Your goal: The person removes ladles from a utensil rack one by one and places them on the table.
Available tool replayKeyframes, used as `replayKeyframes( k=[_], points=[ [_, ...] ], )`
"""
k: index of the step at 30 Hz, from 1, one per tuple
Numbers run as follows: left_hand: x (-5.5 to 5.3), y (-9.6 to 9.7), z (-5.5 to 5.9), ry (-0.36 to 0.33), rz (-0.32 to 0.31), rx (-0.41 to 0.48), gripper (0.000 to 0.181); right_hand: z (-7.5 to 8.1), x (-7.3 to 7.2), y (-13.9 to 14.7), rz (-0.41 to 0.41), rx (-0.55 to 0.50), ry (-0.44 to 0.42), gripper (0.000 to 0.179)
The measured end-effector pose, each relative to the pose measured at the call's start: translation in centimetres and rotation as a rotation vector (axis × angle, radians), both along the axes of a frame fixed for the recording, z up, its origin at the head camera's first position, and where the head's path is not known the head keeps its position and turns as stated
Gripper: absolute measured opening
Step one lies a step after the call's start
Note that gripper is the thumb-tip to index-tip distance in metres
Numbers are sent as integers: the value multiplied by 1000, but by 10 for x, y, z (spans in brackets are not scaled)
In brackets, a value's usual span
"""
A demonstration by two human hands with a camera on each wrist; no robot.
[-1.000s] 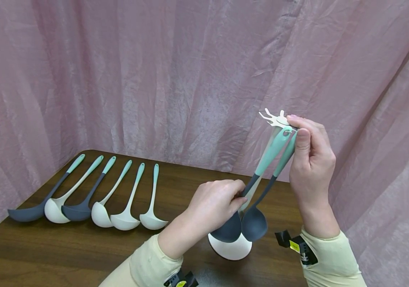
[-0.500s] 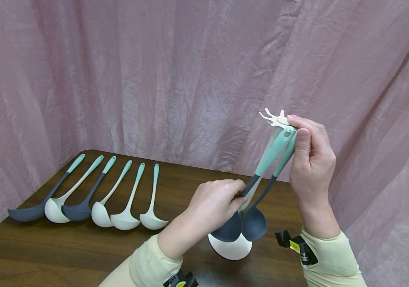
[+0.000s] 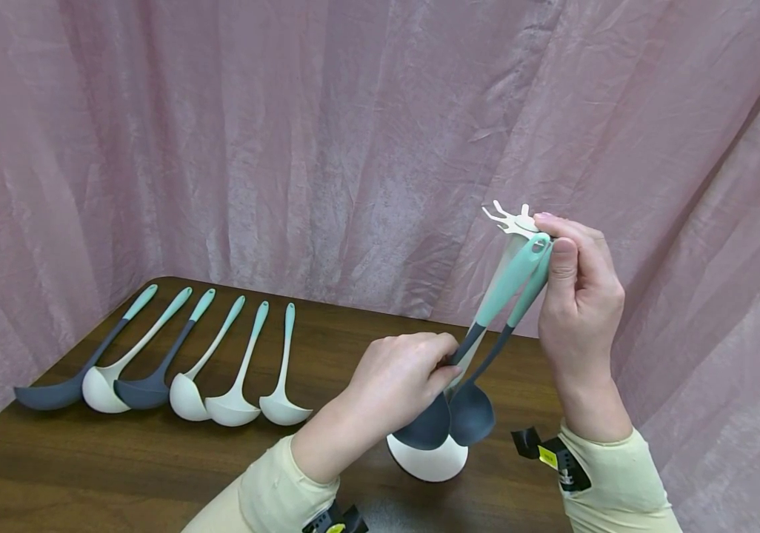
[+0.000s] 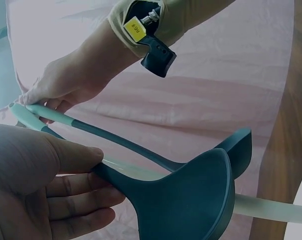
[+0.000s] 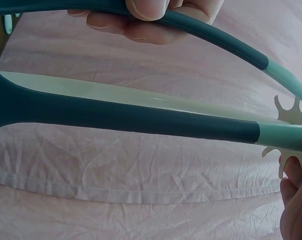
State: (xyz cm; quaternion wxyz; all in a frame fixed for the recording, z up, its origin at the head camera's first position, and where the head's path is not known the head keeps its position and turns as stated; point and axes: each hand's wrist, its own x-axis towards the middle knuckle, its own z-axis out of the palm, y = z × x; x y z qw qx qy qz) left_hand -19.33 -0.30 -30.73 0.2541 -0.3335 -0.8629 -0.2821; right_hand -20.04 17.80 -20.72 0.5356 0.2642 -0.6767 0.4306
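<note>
My left hand (image 3: 401,376) pinches the dark neck of a ladle (image 3: 508,285) with a mint-green handle. That ladle leans up to the right, its holed end at the hooked top of a white utensil stand (image 3: 428,460). My right hand (image 3: 580,296) grips the stand's top, index finger on the hook disc, thumb beside a second dark ladle (image 3: 472,414). The second ladle slants down from there, its upper end partly hidden by the thumb. In the left wrist view the held ladle's bowl (image 4: 185,200) covers part of the other. Whether the hole sits round a hook is unclear.
On the left of the brown wooden table (image 3: 153,474) lies a row of several ladles, some white such as the rightmost ladle (image 3: 284,409), some dark such as the far-left ladle (image 3: 50,396). A pink curtain (image 3: 327,148) hangs behind and at the sides.
The held ladle's handle end has shifted slightly right along the stand's hooks, towards my right thumb. The second ladle's bowl has swung slightly left. Both hands have stayed nearly still.
</note>
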Motion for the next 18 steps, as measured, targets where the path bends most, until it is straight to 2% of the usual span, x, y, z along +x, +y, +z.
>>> replayKeyframes(
  k=[18],
  points=[
    [6,-2,4,34,-13,13,16,-1,-2,2,-1,5,-6,31]
  ],
)
